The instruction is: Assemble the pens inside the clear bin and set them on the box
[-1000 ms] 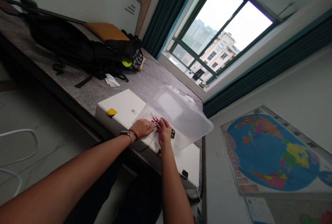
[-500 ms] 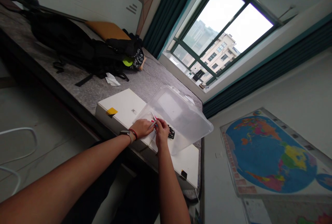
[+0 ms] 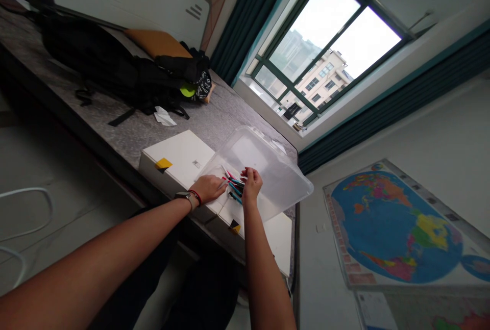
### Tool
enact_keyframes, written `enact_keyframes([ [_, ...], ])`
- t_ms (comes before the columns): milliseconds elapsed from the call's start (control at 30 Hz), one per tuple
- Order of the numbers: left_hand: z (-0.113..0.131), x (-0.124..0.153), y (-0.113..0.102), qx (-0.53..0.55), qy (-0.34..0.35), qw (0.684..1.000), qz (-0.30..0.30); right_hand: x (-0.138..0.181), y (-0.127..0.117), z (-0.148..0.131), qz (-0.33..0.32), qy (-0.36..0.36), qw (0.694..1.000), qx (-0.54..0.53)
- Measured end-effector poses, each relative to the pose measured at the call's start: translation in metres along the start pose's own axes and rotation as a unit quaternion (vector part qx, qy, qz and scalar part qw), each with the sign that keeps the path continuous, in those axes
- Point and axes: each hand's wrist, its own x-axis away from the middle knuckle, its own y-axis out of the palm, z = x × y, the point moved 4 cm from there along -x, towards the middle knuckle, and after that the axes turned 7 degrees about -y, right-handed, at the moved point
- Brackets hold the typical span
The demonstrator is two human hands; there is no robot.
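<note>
My left hand [image 3: 209,188] is closed at the near side of a clear plastic bin [image 3: 283,177]. A thin pale pen [image 3: 223,183] sticks out of its fingertips. Several pens [image 3: 235,187], teal, black and pink-red, lie in a loose bunch just beyond those fingertips. My right hand [image 3: 252,183] is raised over the bin, right of the bunch. Its fingers are bent and a little apart, with nothing visible in them. That hand and its wrist hide part of the bin's inside.
White boxes [image 3: 179,154] with yellow-and-black corner marks lie under and beside the bin on a grey mattress [image 3: 214,121]. A black backpack [image 3: 103,59], a crumpled tissue [image 3: 164,116] and a brown board [image 3: 156,44] lie farther left. A window and world map [image 3: 398,228] are beyond.
My right hand has come away from my left fingertips and moved right and up, its fingers loosened. The bunch of pens now shows. My left hand has stayed nearly in place.
</note>
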Motion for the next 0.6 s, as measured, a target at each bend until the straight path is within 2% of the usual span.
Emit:
enact_keyframes([
  [100,-0.002,-0.001,0.002,-0.004,-0.012,1.000,-0.005,0.004,0.003,0.010,-0.087,-0.007,0.987,0.132],
  [200,-0.004,-0.002,0.002,0.018,-0.033,0.999,0.002,0.012,0.007,0.020,-0.200,-0.043,0.939,0.277],
  [267,-0.007,-0.003,0.001,0.044,-0.056,0.997,0.017,0.016,0.009,0.024,-0.252,-0.081,0.904,0.335],
  [400,-0.012,-0.004,0.002,0.066,-0.089,0.993,0.035,0.018,0.013,0.023,-0.291,-0.132,0.869,0.379],
  [600,-0.010,-0.004,0.001,0.040,-0.093,0.995,0.011,0.018,0.024,0.025,-0.351,-0.144,0.831,0.407],
])
